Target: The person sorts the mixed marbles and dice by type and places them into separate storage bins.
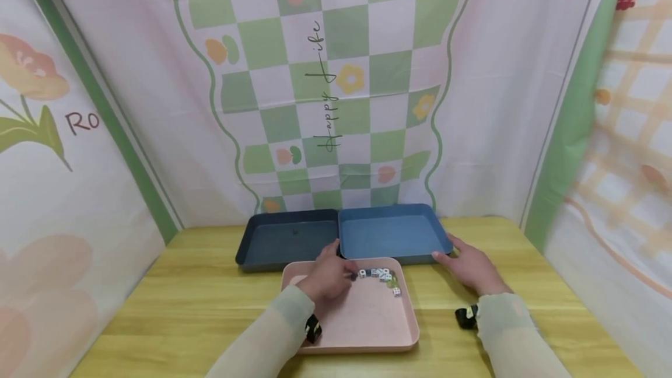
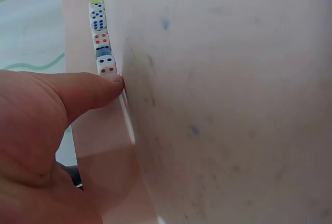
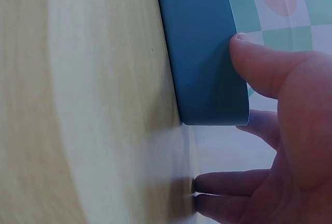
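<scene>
While the left hand [image 1: 326, 277] pinches a die [image 2: 107, 64], the right hand's [image 1: 471, 266] loose, half-open grip touches the blue tray [image 1: 391, 235].

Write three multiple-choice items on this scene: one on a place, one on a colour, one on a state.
1. Where do the dice lie?
A. in the pink tray
B. in the light blue tray
C. on the bare table

2. What colour is the tray left of the light blue one?
A. dark blue
B. yellow
C. white

3. What is the right hand doing?
A. touching the light blue tray's corner
B. lifting a die
C. resting in the pink tray

Key: 1 A, the dice line its far wall; 2 A, the dark blue tray; 3 A, its thumb lies on that tray's wall.
</scene>
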A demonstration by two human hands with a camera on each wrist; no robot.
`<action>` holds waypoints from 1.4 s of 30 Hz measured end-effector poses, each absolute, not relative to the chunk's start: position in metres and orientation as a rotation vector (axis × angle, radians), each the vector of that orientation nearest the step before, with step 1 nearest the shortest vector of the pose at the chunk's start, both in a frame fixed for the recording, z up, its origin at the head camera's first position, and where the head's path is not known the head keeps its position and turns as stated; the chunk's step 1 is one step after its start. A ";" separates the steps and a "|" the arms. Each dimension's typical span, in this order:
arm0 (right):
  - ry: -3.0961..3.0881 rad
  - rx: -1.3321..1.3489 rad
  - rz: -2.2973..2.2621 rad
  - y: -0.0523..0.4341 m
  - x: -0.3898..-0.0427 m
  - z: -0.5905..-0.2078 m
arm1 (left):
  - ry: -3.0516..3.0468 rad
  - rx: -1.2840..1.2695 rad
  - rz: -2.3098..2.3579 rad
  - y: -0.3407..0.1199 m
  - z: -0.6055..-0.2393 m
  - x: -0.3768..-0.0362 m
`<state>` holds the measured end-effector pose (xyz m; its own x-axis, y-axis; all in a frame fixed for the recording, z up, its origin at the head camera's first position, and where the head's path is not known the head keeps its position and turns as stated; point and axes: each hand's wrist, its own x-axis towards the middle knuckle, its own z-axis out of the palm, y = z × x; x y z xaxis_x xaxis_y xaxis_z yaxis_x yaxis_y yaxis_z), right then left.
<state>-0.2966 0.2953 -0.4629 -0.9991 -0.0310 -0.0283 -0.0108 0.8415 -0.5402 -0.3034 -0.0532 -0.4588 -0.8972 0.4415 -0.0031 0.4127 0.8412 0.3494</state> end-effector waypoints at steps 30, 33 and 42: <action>2.977 -0.028 -0.860 0.291 -0.295 -0.463 | 2.858 0.687 0.607 -0.057 -0.454 -0.301; 2.973 -0.031 -0.858 0.290 -0.296 -0.465 | 2.832 0.691 0.659 -0.061 -0.452 -0.301; 2.982 -0.052 -0.833 0.296 -0.298 -0.467 | 2.801 0.644 0.761 -0.059 -0.451 -0.304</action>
<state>-0.2981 0.2955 -0.4673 -0.9984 -0.0441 -0.0339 -0.0202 0.8548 -0.5186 -0.3036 -0.0588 -0.4507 -0.8926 0.4483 -0.0481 0.3624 0.7768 0.5151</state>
